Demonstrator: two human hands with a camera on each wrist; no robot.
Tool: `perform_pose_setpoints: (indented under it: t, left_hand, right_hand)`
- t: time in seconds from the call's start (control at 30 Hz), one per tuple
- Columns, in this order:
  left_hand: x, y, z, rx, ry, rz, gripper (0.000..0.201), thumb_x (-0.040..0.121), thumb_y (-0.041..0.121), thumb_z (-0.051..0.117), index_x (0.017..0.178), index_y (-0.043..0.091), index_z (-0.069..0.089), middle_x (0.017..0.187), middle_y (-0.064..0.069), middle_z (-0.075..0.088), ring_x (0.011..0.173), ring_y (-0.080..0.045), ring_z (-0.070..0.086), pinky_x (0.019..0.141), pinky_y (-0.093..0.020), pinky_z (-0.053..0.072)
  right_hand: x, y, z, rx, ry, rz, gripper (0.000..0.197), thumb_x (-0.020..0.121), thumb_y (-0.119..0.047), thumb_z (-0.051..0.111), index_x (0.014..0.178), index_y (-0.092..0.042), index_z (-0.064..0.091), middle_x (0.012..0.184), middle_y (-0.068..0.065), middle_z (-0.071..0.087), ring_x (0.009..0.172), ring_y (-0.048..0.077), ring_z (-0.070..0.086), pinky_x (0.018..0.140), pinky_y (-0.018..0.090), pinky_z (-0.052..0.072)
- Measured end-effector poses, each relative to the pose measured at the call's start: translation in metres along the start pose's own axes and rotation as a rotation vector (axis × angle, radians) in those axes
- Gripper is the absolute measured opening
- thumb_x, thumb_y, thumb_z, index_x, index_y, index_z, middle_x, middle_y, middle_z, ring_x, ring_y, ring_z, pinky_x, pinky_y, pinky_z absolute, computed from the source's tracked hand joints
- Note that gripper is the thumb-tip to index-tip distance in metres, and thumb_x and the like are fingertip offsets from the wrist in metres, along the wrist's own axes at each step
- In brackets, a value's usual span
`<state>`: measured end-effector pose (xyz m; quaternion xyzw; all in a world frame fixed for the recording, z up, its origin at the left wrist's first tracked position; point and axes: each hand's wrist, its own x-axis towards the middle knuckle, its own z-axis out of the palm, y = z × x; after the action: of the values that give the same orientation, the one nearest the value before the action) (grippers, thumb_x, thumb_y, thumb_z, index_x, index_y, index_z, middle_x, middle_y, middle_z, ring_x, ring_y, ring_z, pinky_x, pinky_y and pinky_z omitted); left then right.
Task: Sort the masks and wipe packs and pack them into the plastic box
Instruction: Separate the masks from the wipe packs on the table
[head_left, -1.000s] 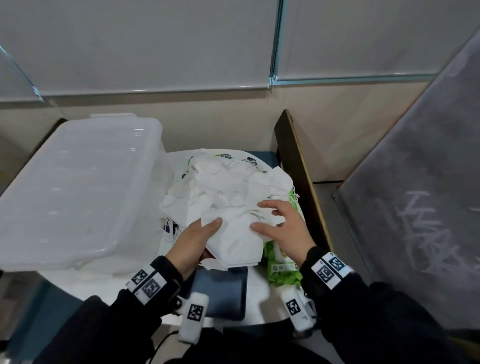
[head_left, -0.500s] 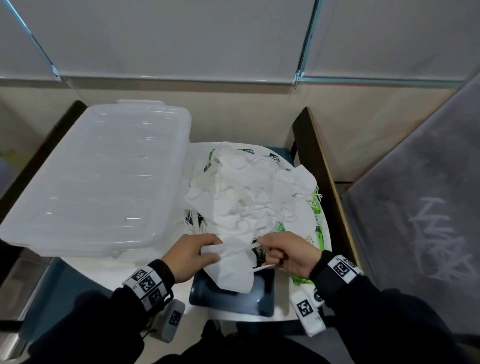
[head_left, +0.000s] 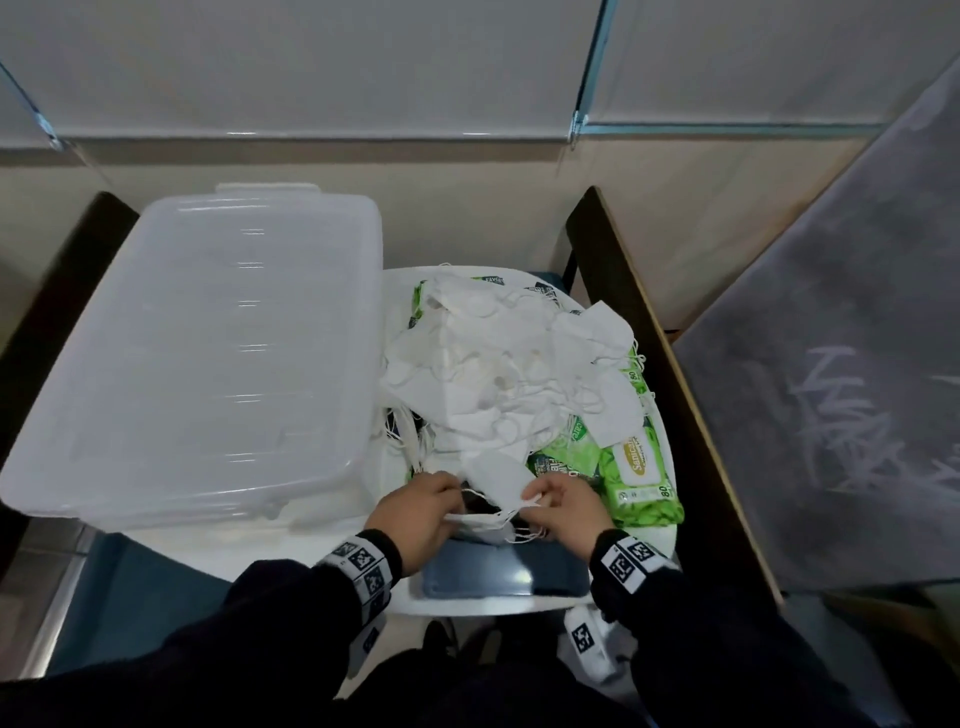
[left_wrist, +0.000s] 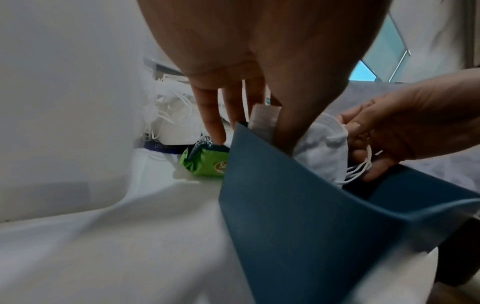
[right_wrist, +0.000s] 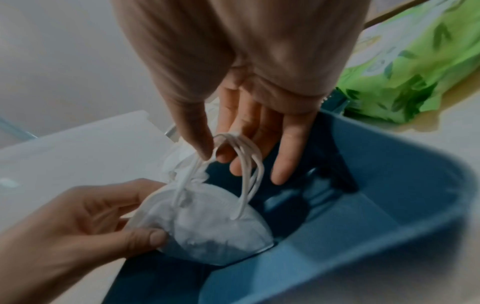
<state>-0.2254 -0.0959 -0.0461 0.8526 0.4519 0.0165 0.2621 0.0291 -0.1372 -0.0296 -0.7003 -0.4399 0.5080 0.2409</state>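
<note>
I hold a folded white mask (right_wrist: 207, 226) with both hands over a small blue bin (head_left: 498, 571) at the table's near edge. My left hand (head_left: 415, 506) pinches the mask's left end between thumb and fingers. My right hand (right_wrist: 228, 158) pinches its ear loops (right_wrist: 246, 164). In the left wrist view the mask (left_wrist: 324, 148) dips into the blue bin (left_wrist: 285, 205). A heap of white masks (head_left: 498, 364) lies beyond, over green wipe packs (head_left: 639, 478). The clear plastic box (head_left: 208, 353), lid on, stands at the left.
The round white table (head_left: 311, 540) carries everything. A dark wooden board (head_left: 654, 364) runs along its right side, with a grey chalked panel (head_left: 831, 389) past it. A beige wall stands close behind. One green wipe pack (left_wrist: 205, 162) lies by the box's corner.
My hands have drawn one mask off the heap toward me and down over the blue bin. My right hand went from lying flat on the heap to pinching the ear loops.
</note>
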Motion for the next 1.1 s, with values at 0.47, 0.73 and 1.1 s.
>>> perform_pose_setpoints:
  t: [0.47,0.73,1.1]
  left_hand:
    - [-0.001,-0.011,-0.003,0.026,0.032,-0.028,0.02,0.082,0.043,0.068,0.098,0.032,0.069,0.1,0.007,0.061,0.099,-0.022,0.06,0.083,-0.035,0.045]
    - [-0.004,-0.013,-0.008,0.016,0.036,-0.07,0.024,0.082,0.052,0.066,0.098,0.035,0.061,0.089,0.015,0.058,0.089,-0.013,0.058,0.083,-0.032,0.042]
    - [0.026,0.015,-0.015,-0.184,0.068,-0.005,0.021,0.092,0.051,0.058,0.103,0.035,0.063,0.096,0.015,0.06,0.093,-0.01,0.06,0.083,-0.032,0.049]
  right_hand:
    - [0.021,-0.046,-0.006,-0.304,0.157,0.102,0.012,0.086,-0.022,0.066,0.079,-0.014,0.071,0.061,0.006,0.073,0.049,0.022,0.071,0.058,0.039,0.063]
    - [0.027,-0.021,-0.063,-0.62,0.182,0.237,0.028,0.081,-0.034,0.073,0.104,-0.022,0.065,0.1,0.005,0.069,0.09,0.026,0.066,0.074,0.032,0.054]
    - [0.054,-0.041,-0.019,-0.322,0.082,-0.01,0.008,0.091,-0.025,0.068,0.096,-0.022,0.073,0.091,-0.004,0.071,0.083,0.015,0.066,0.072,0.026,0.048]
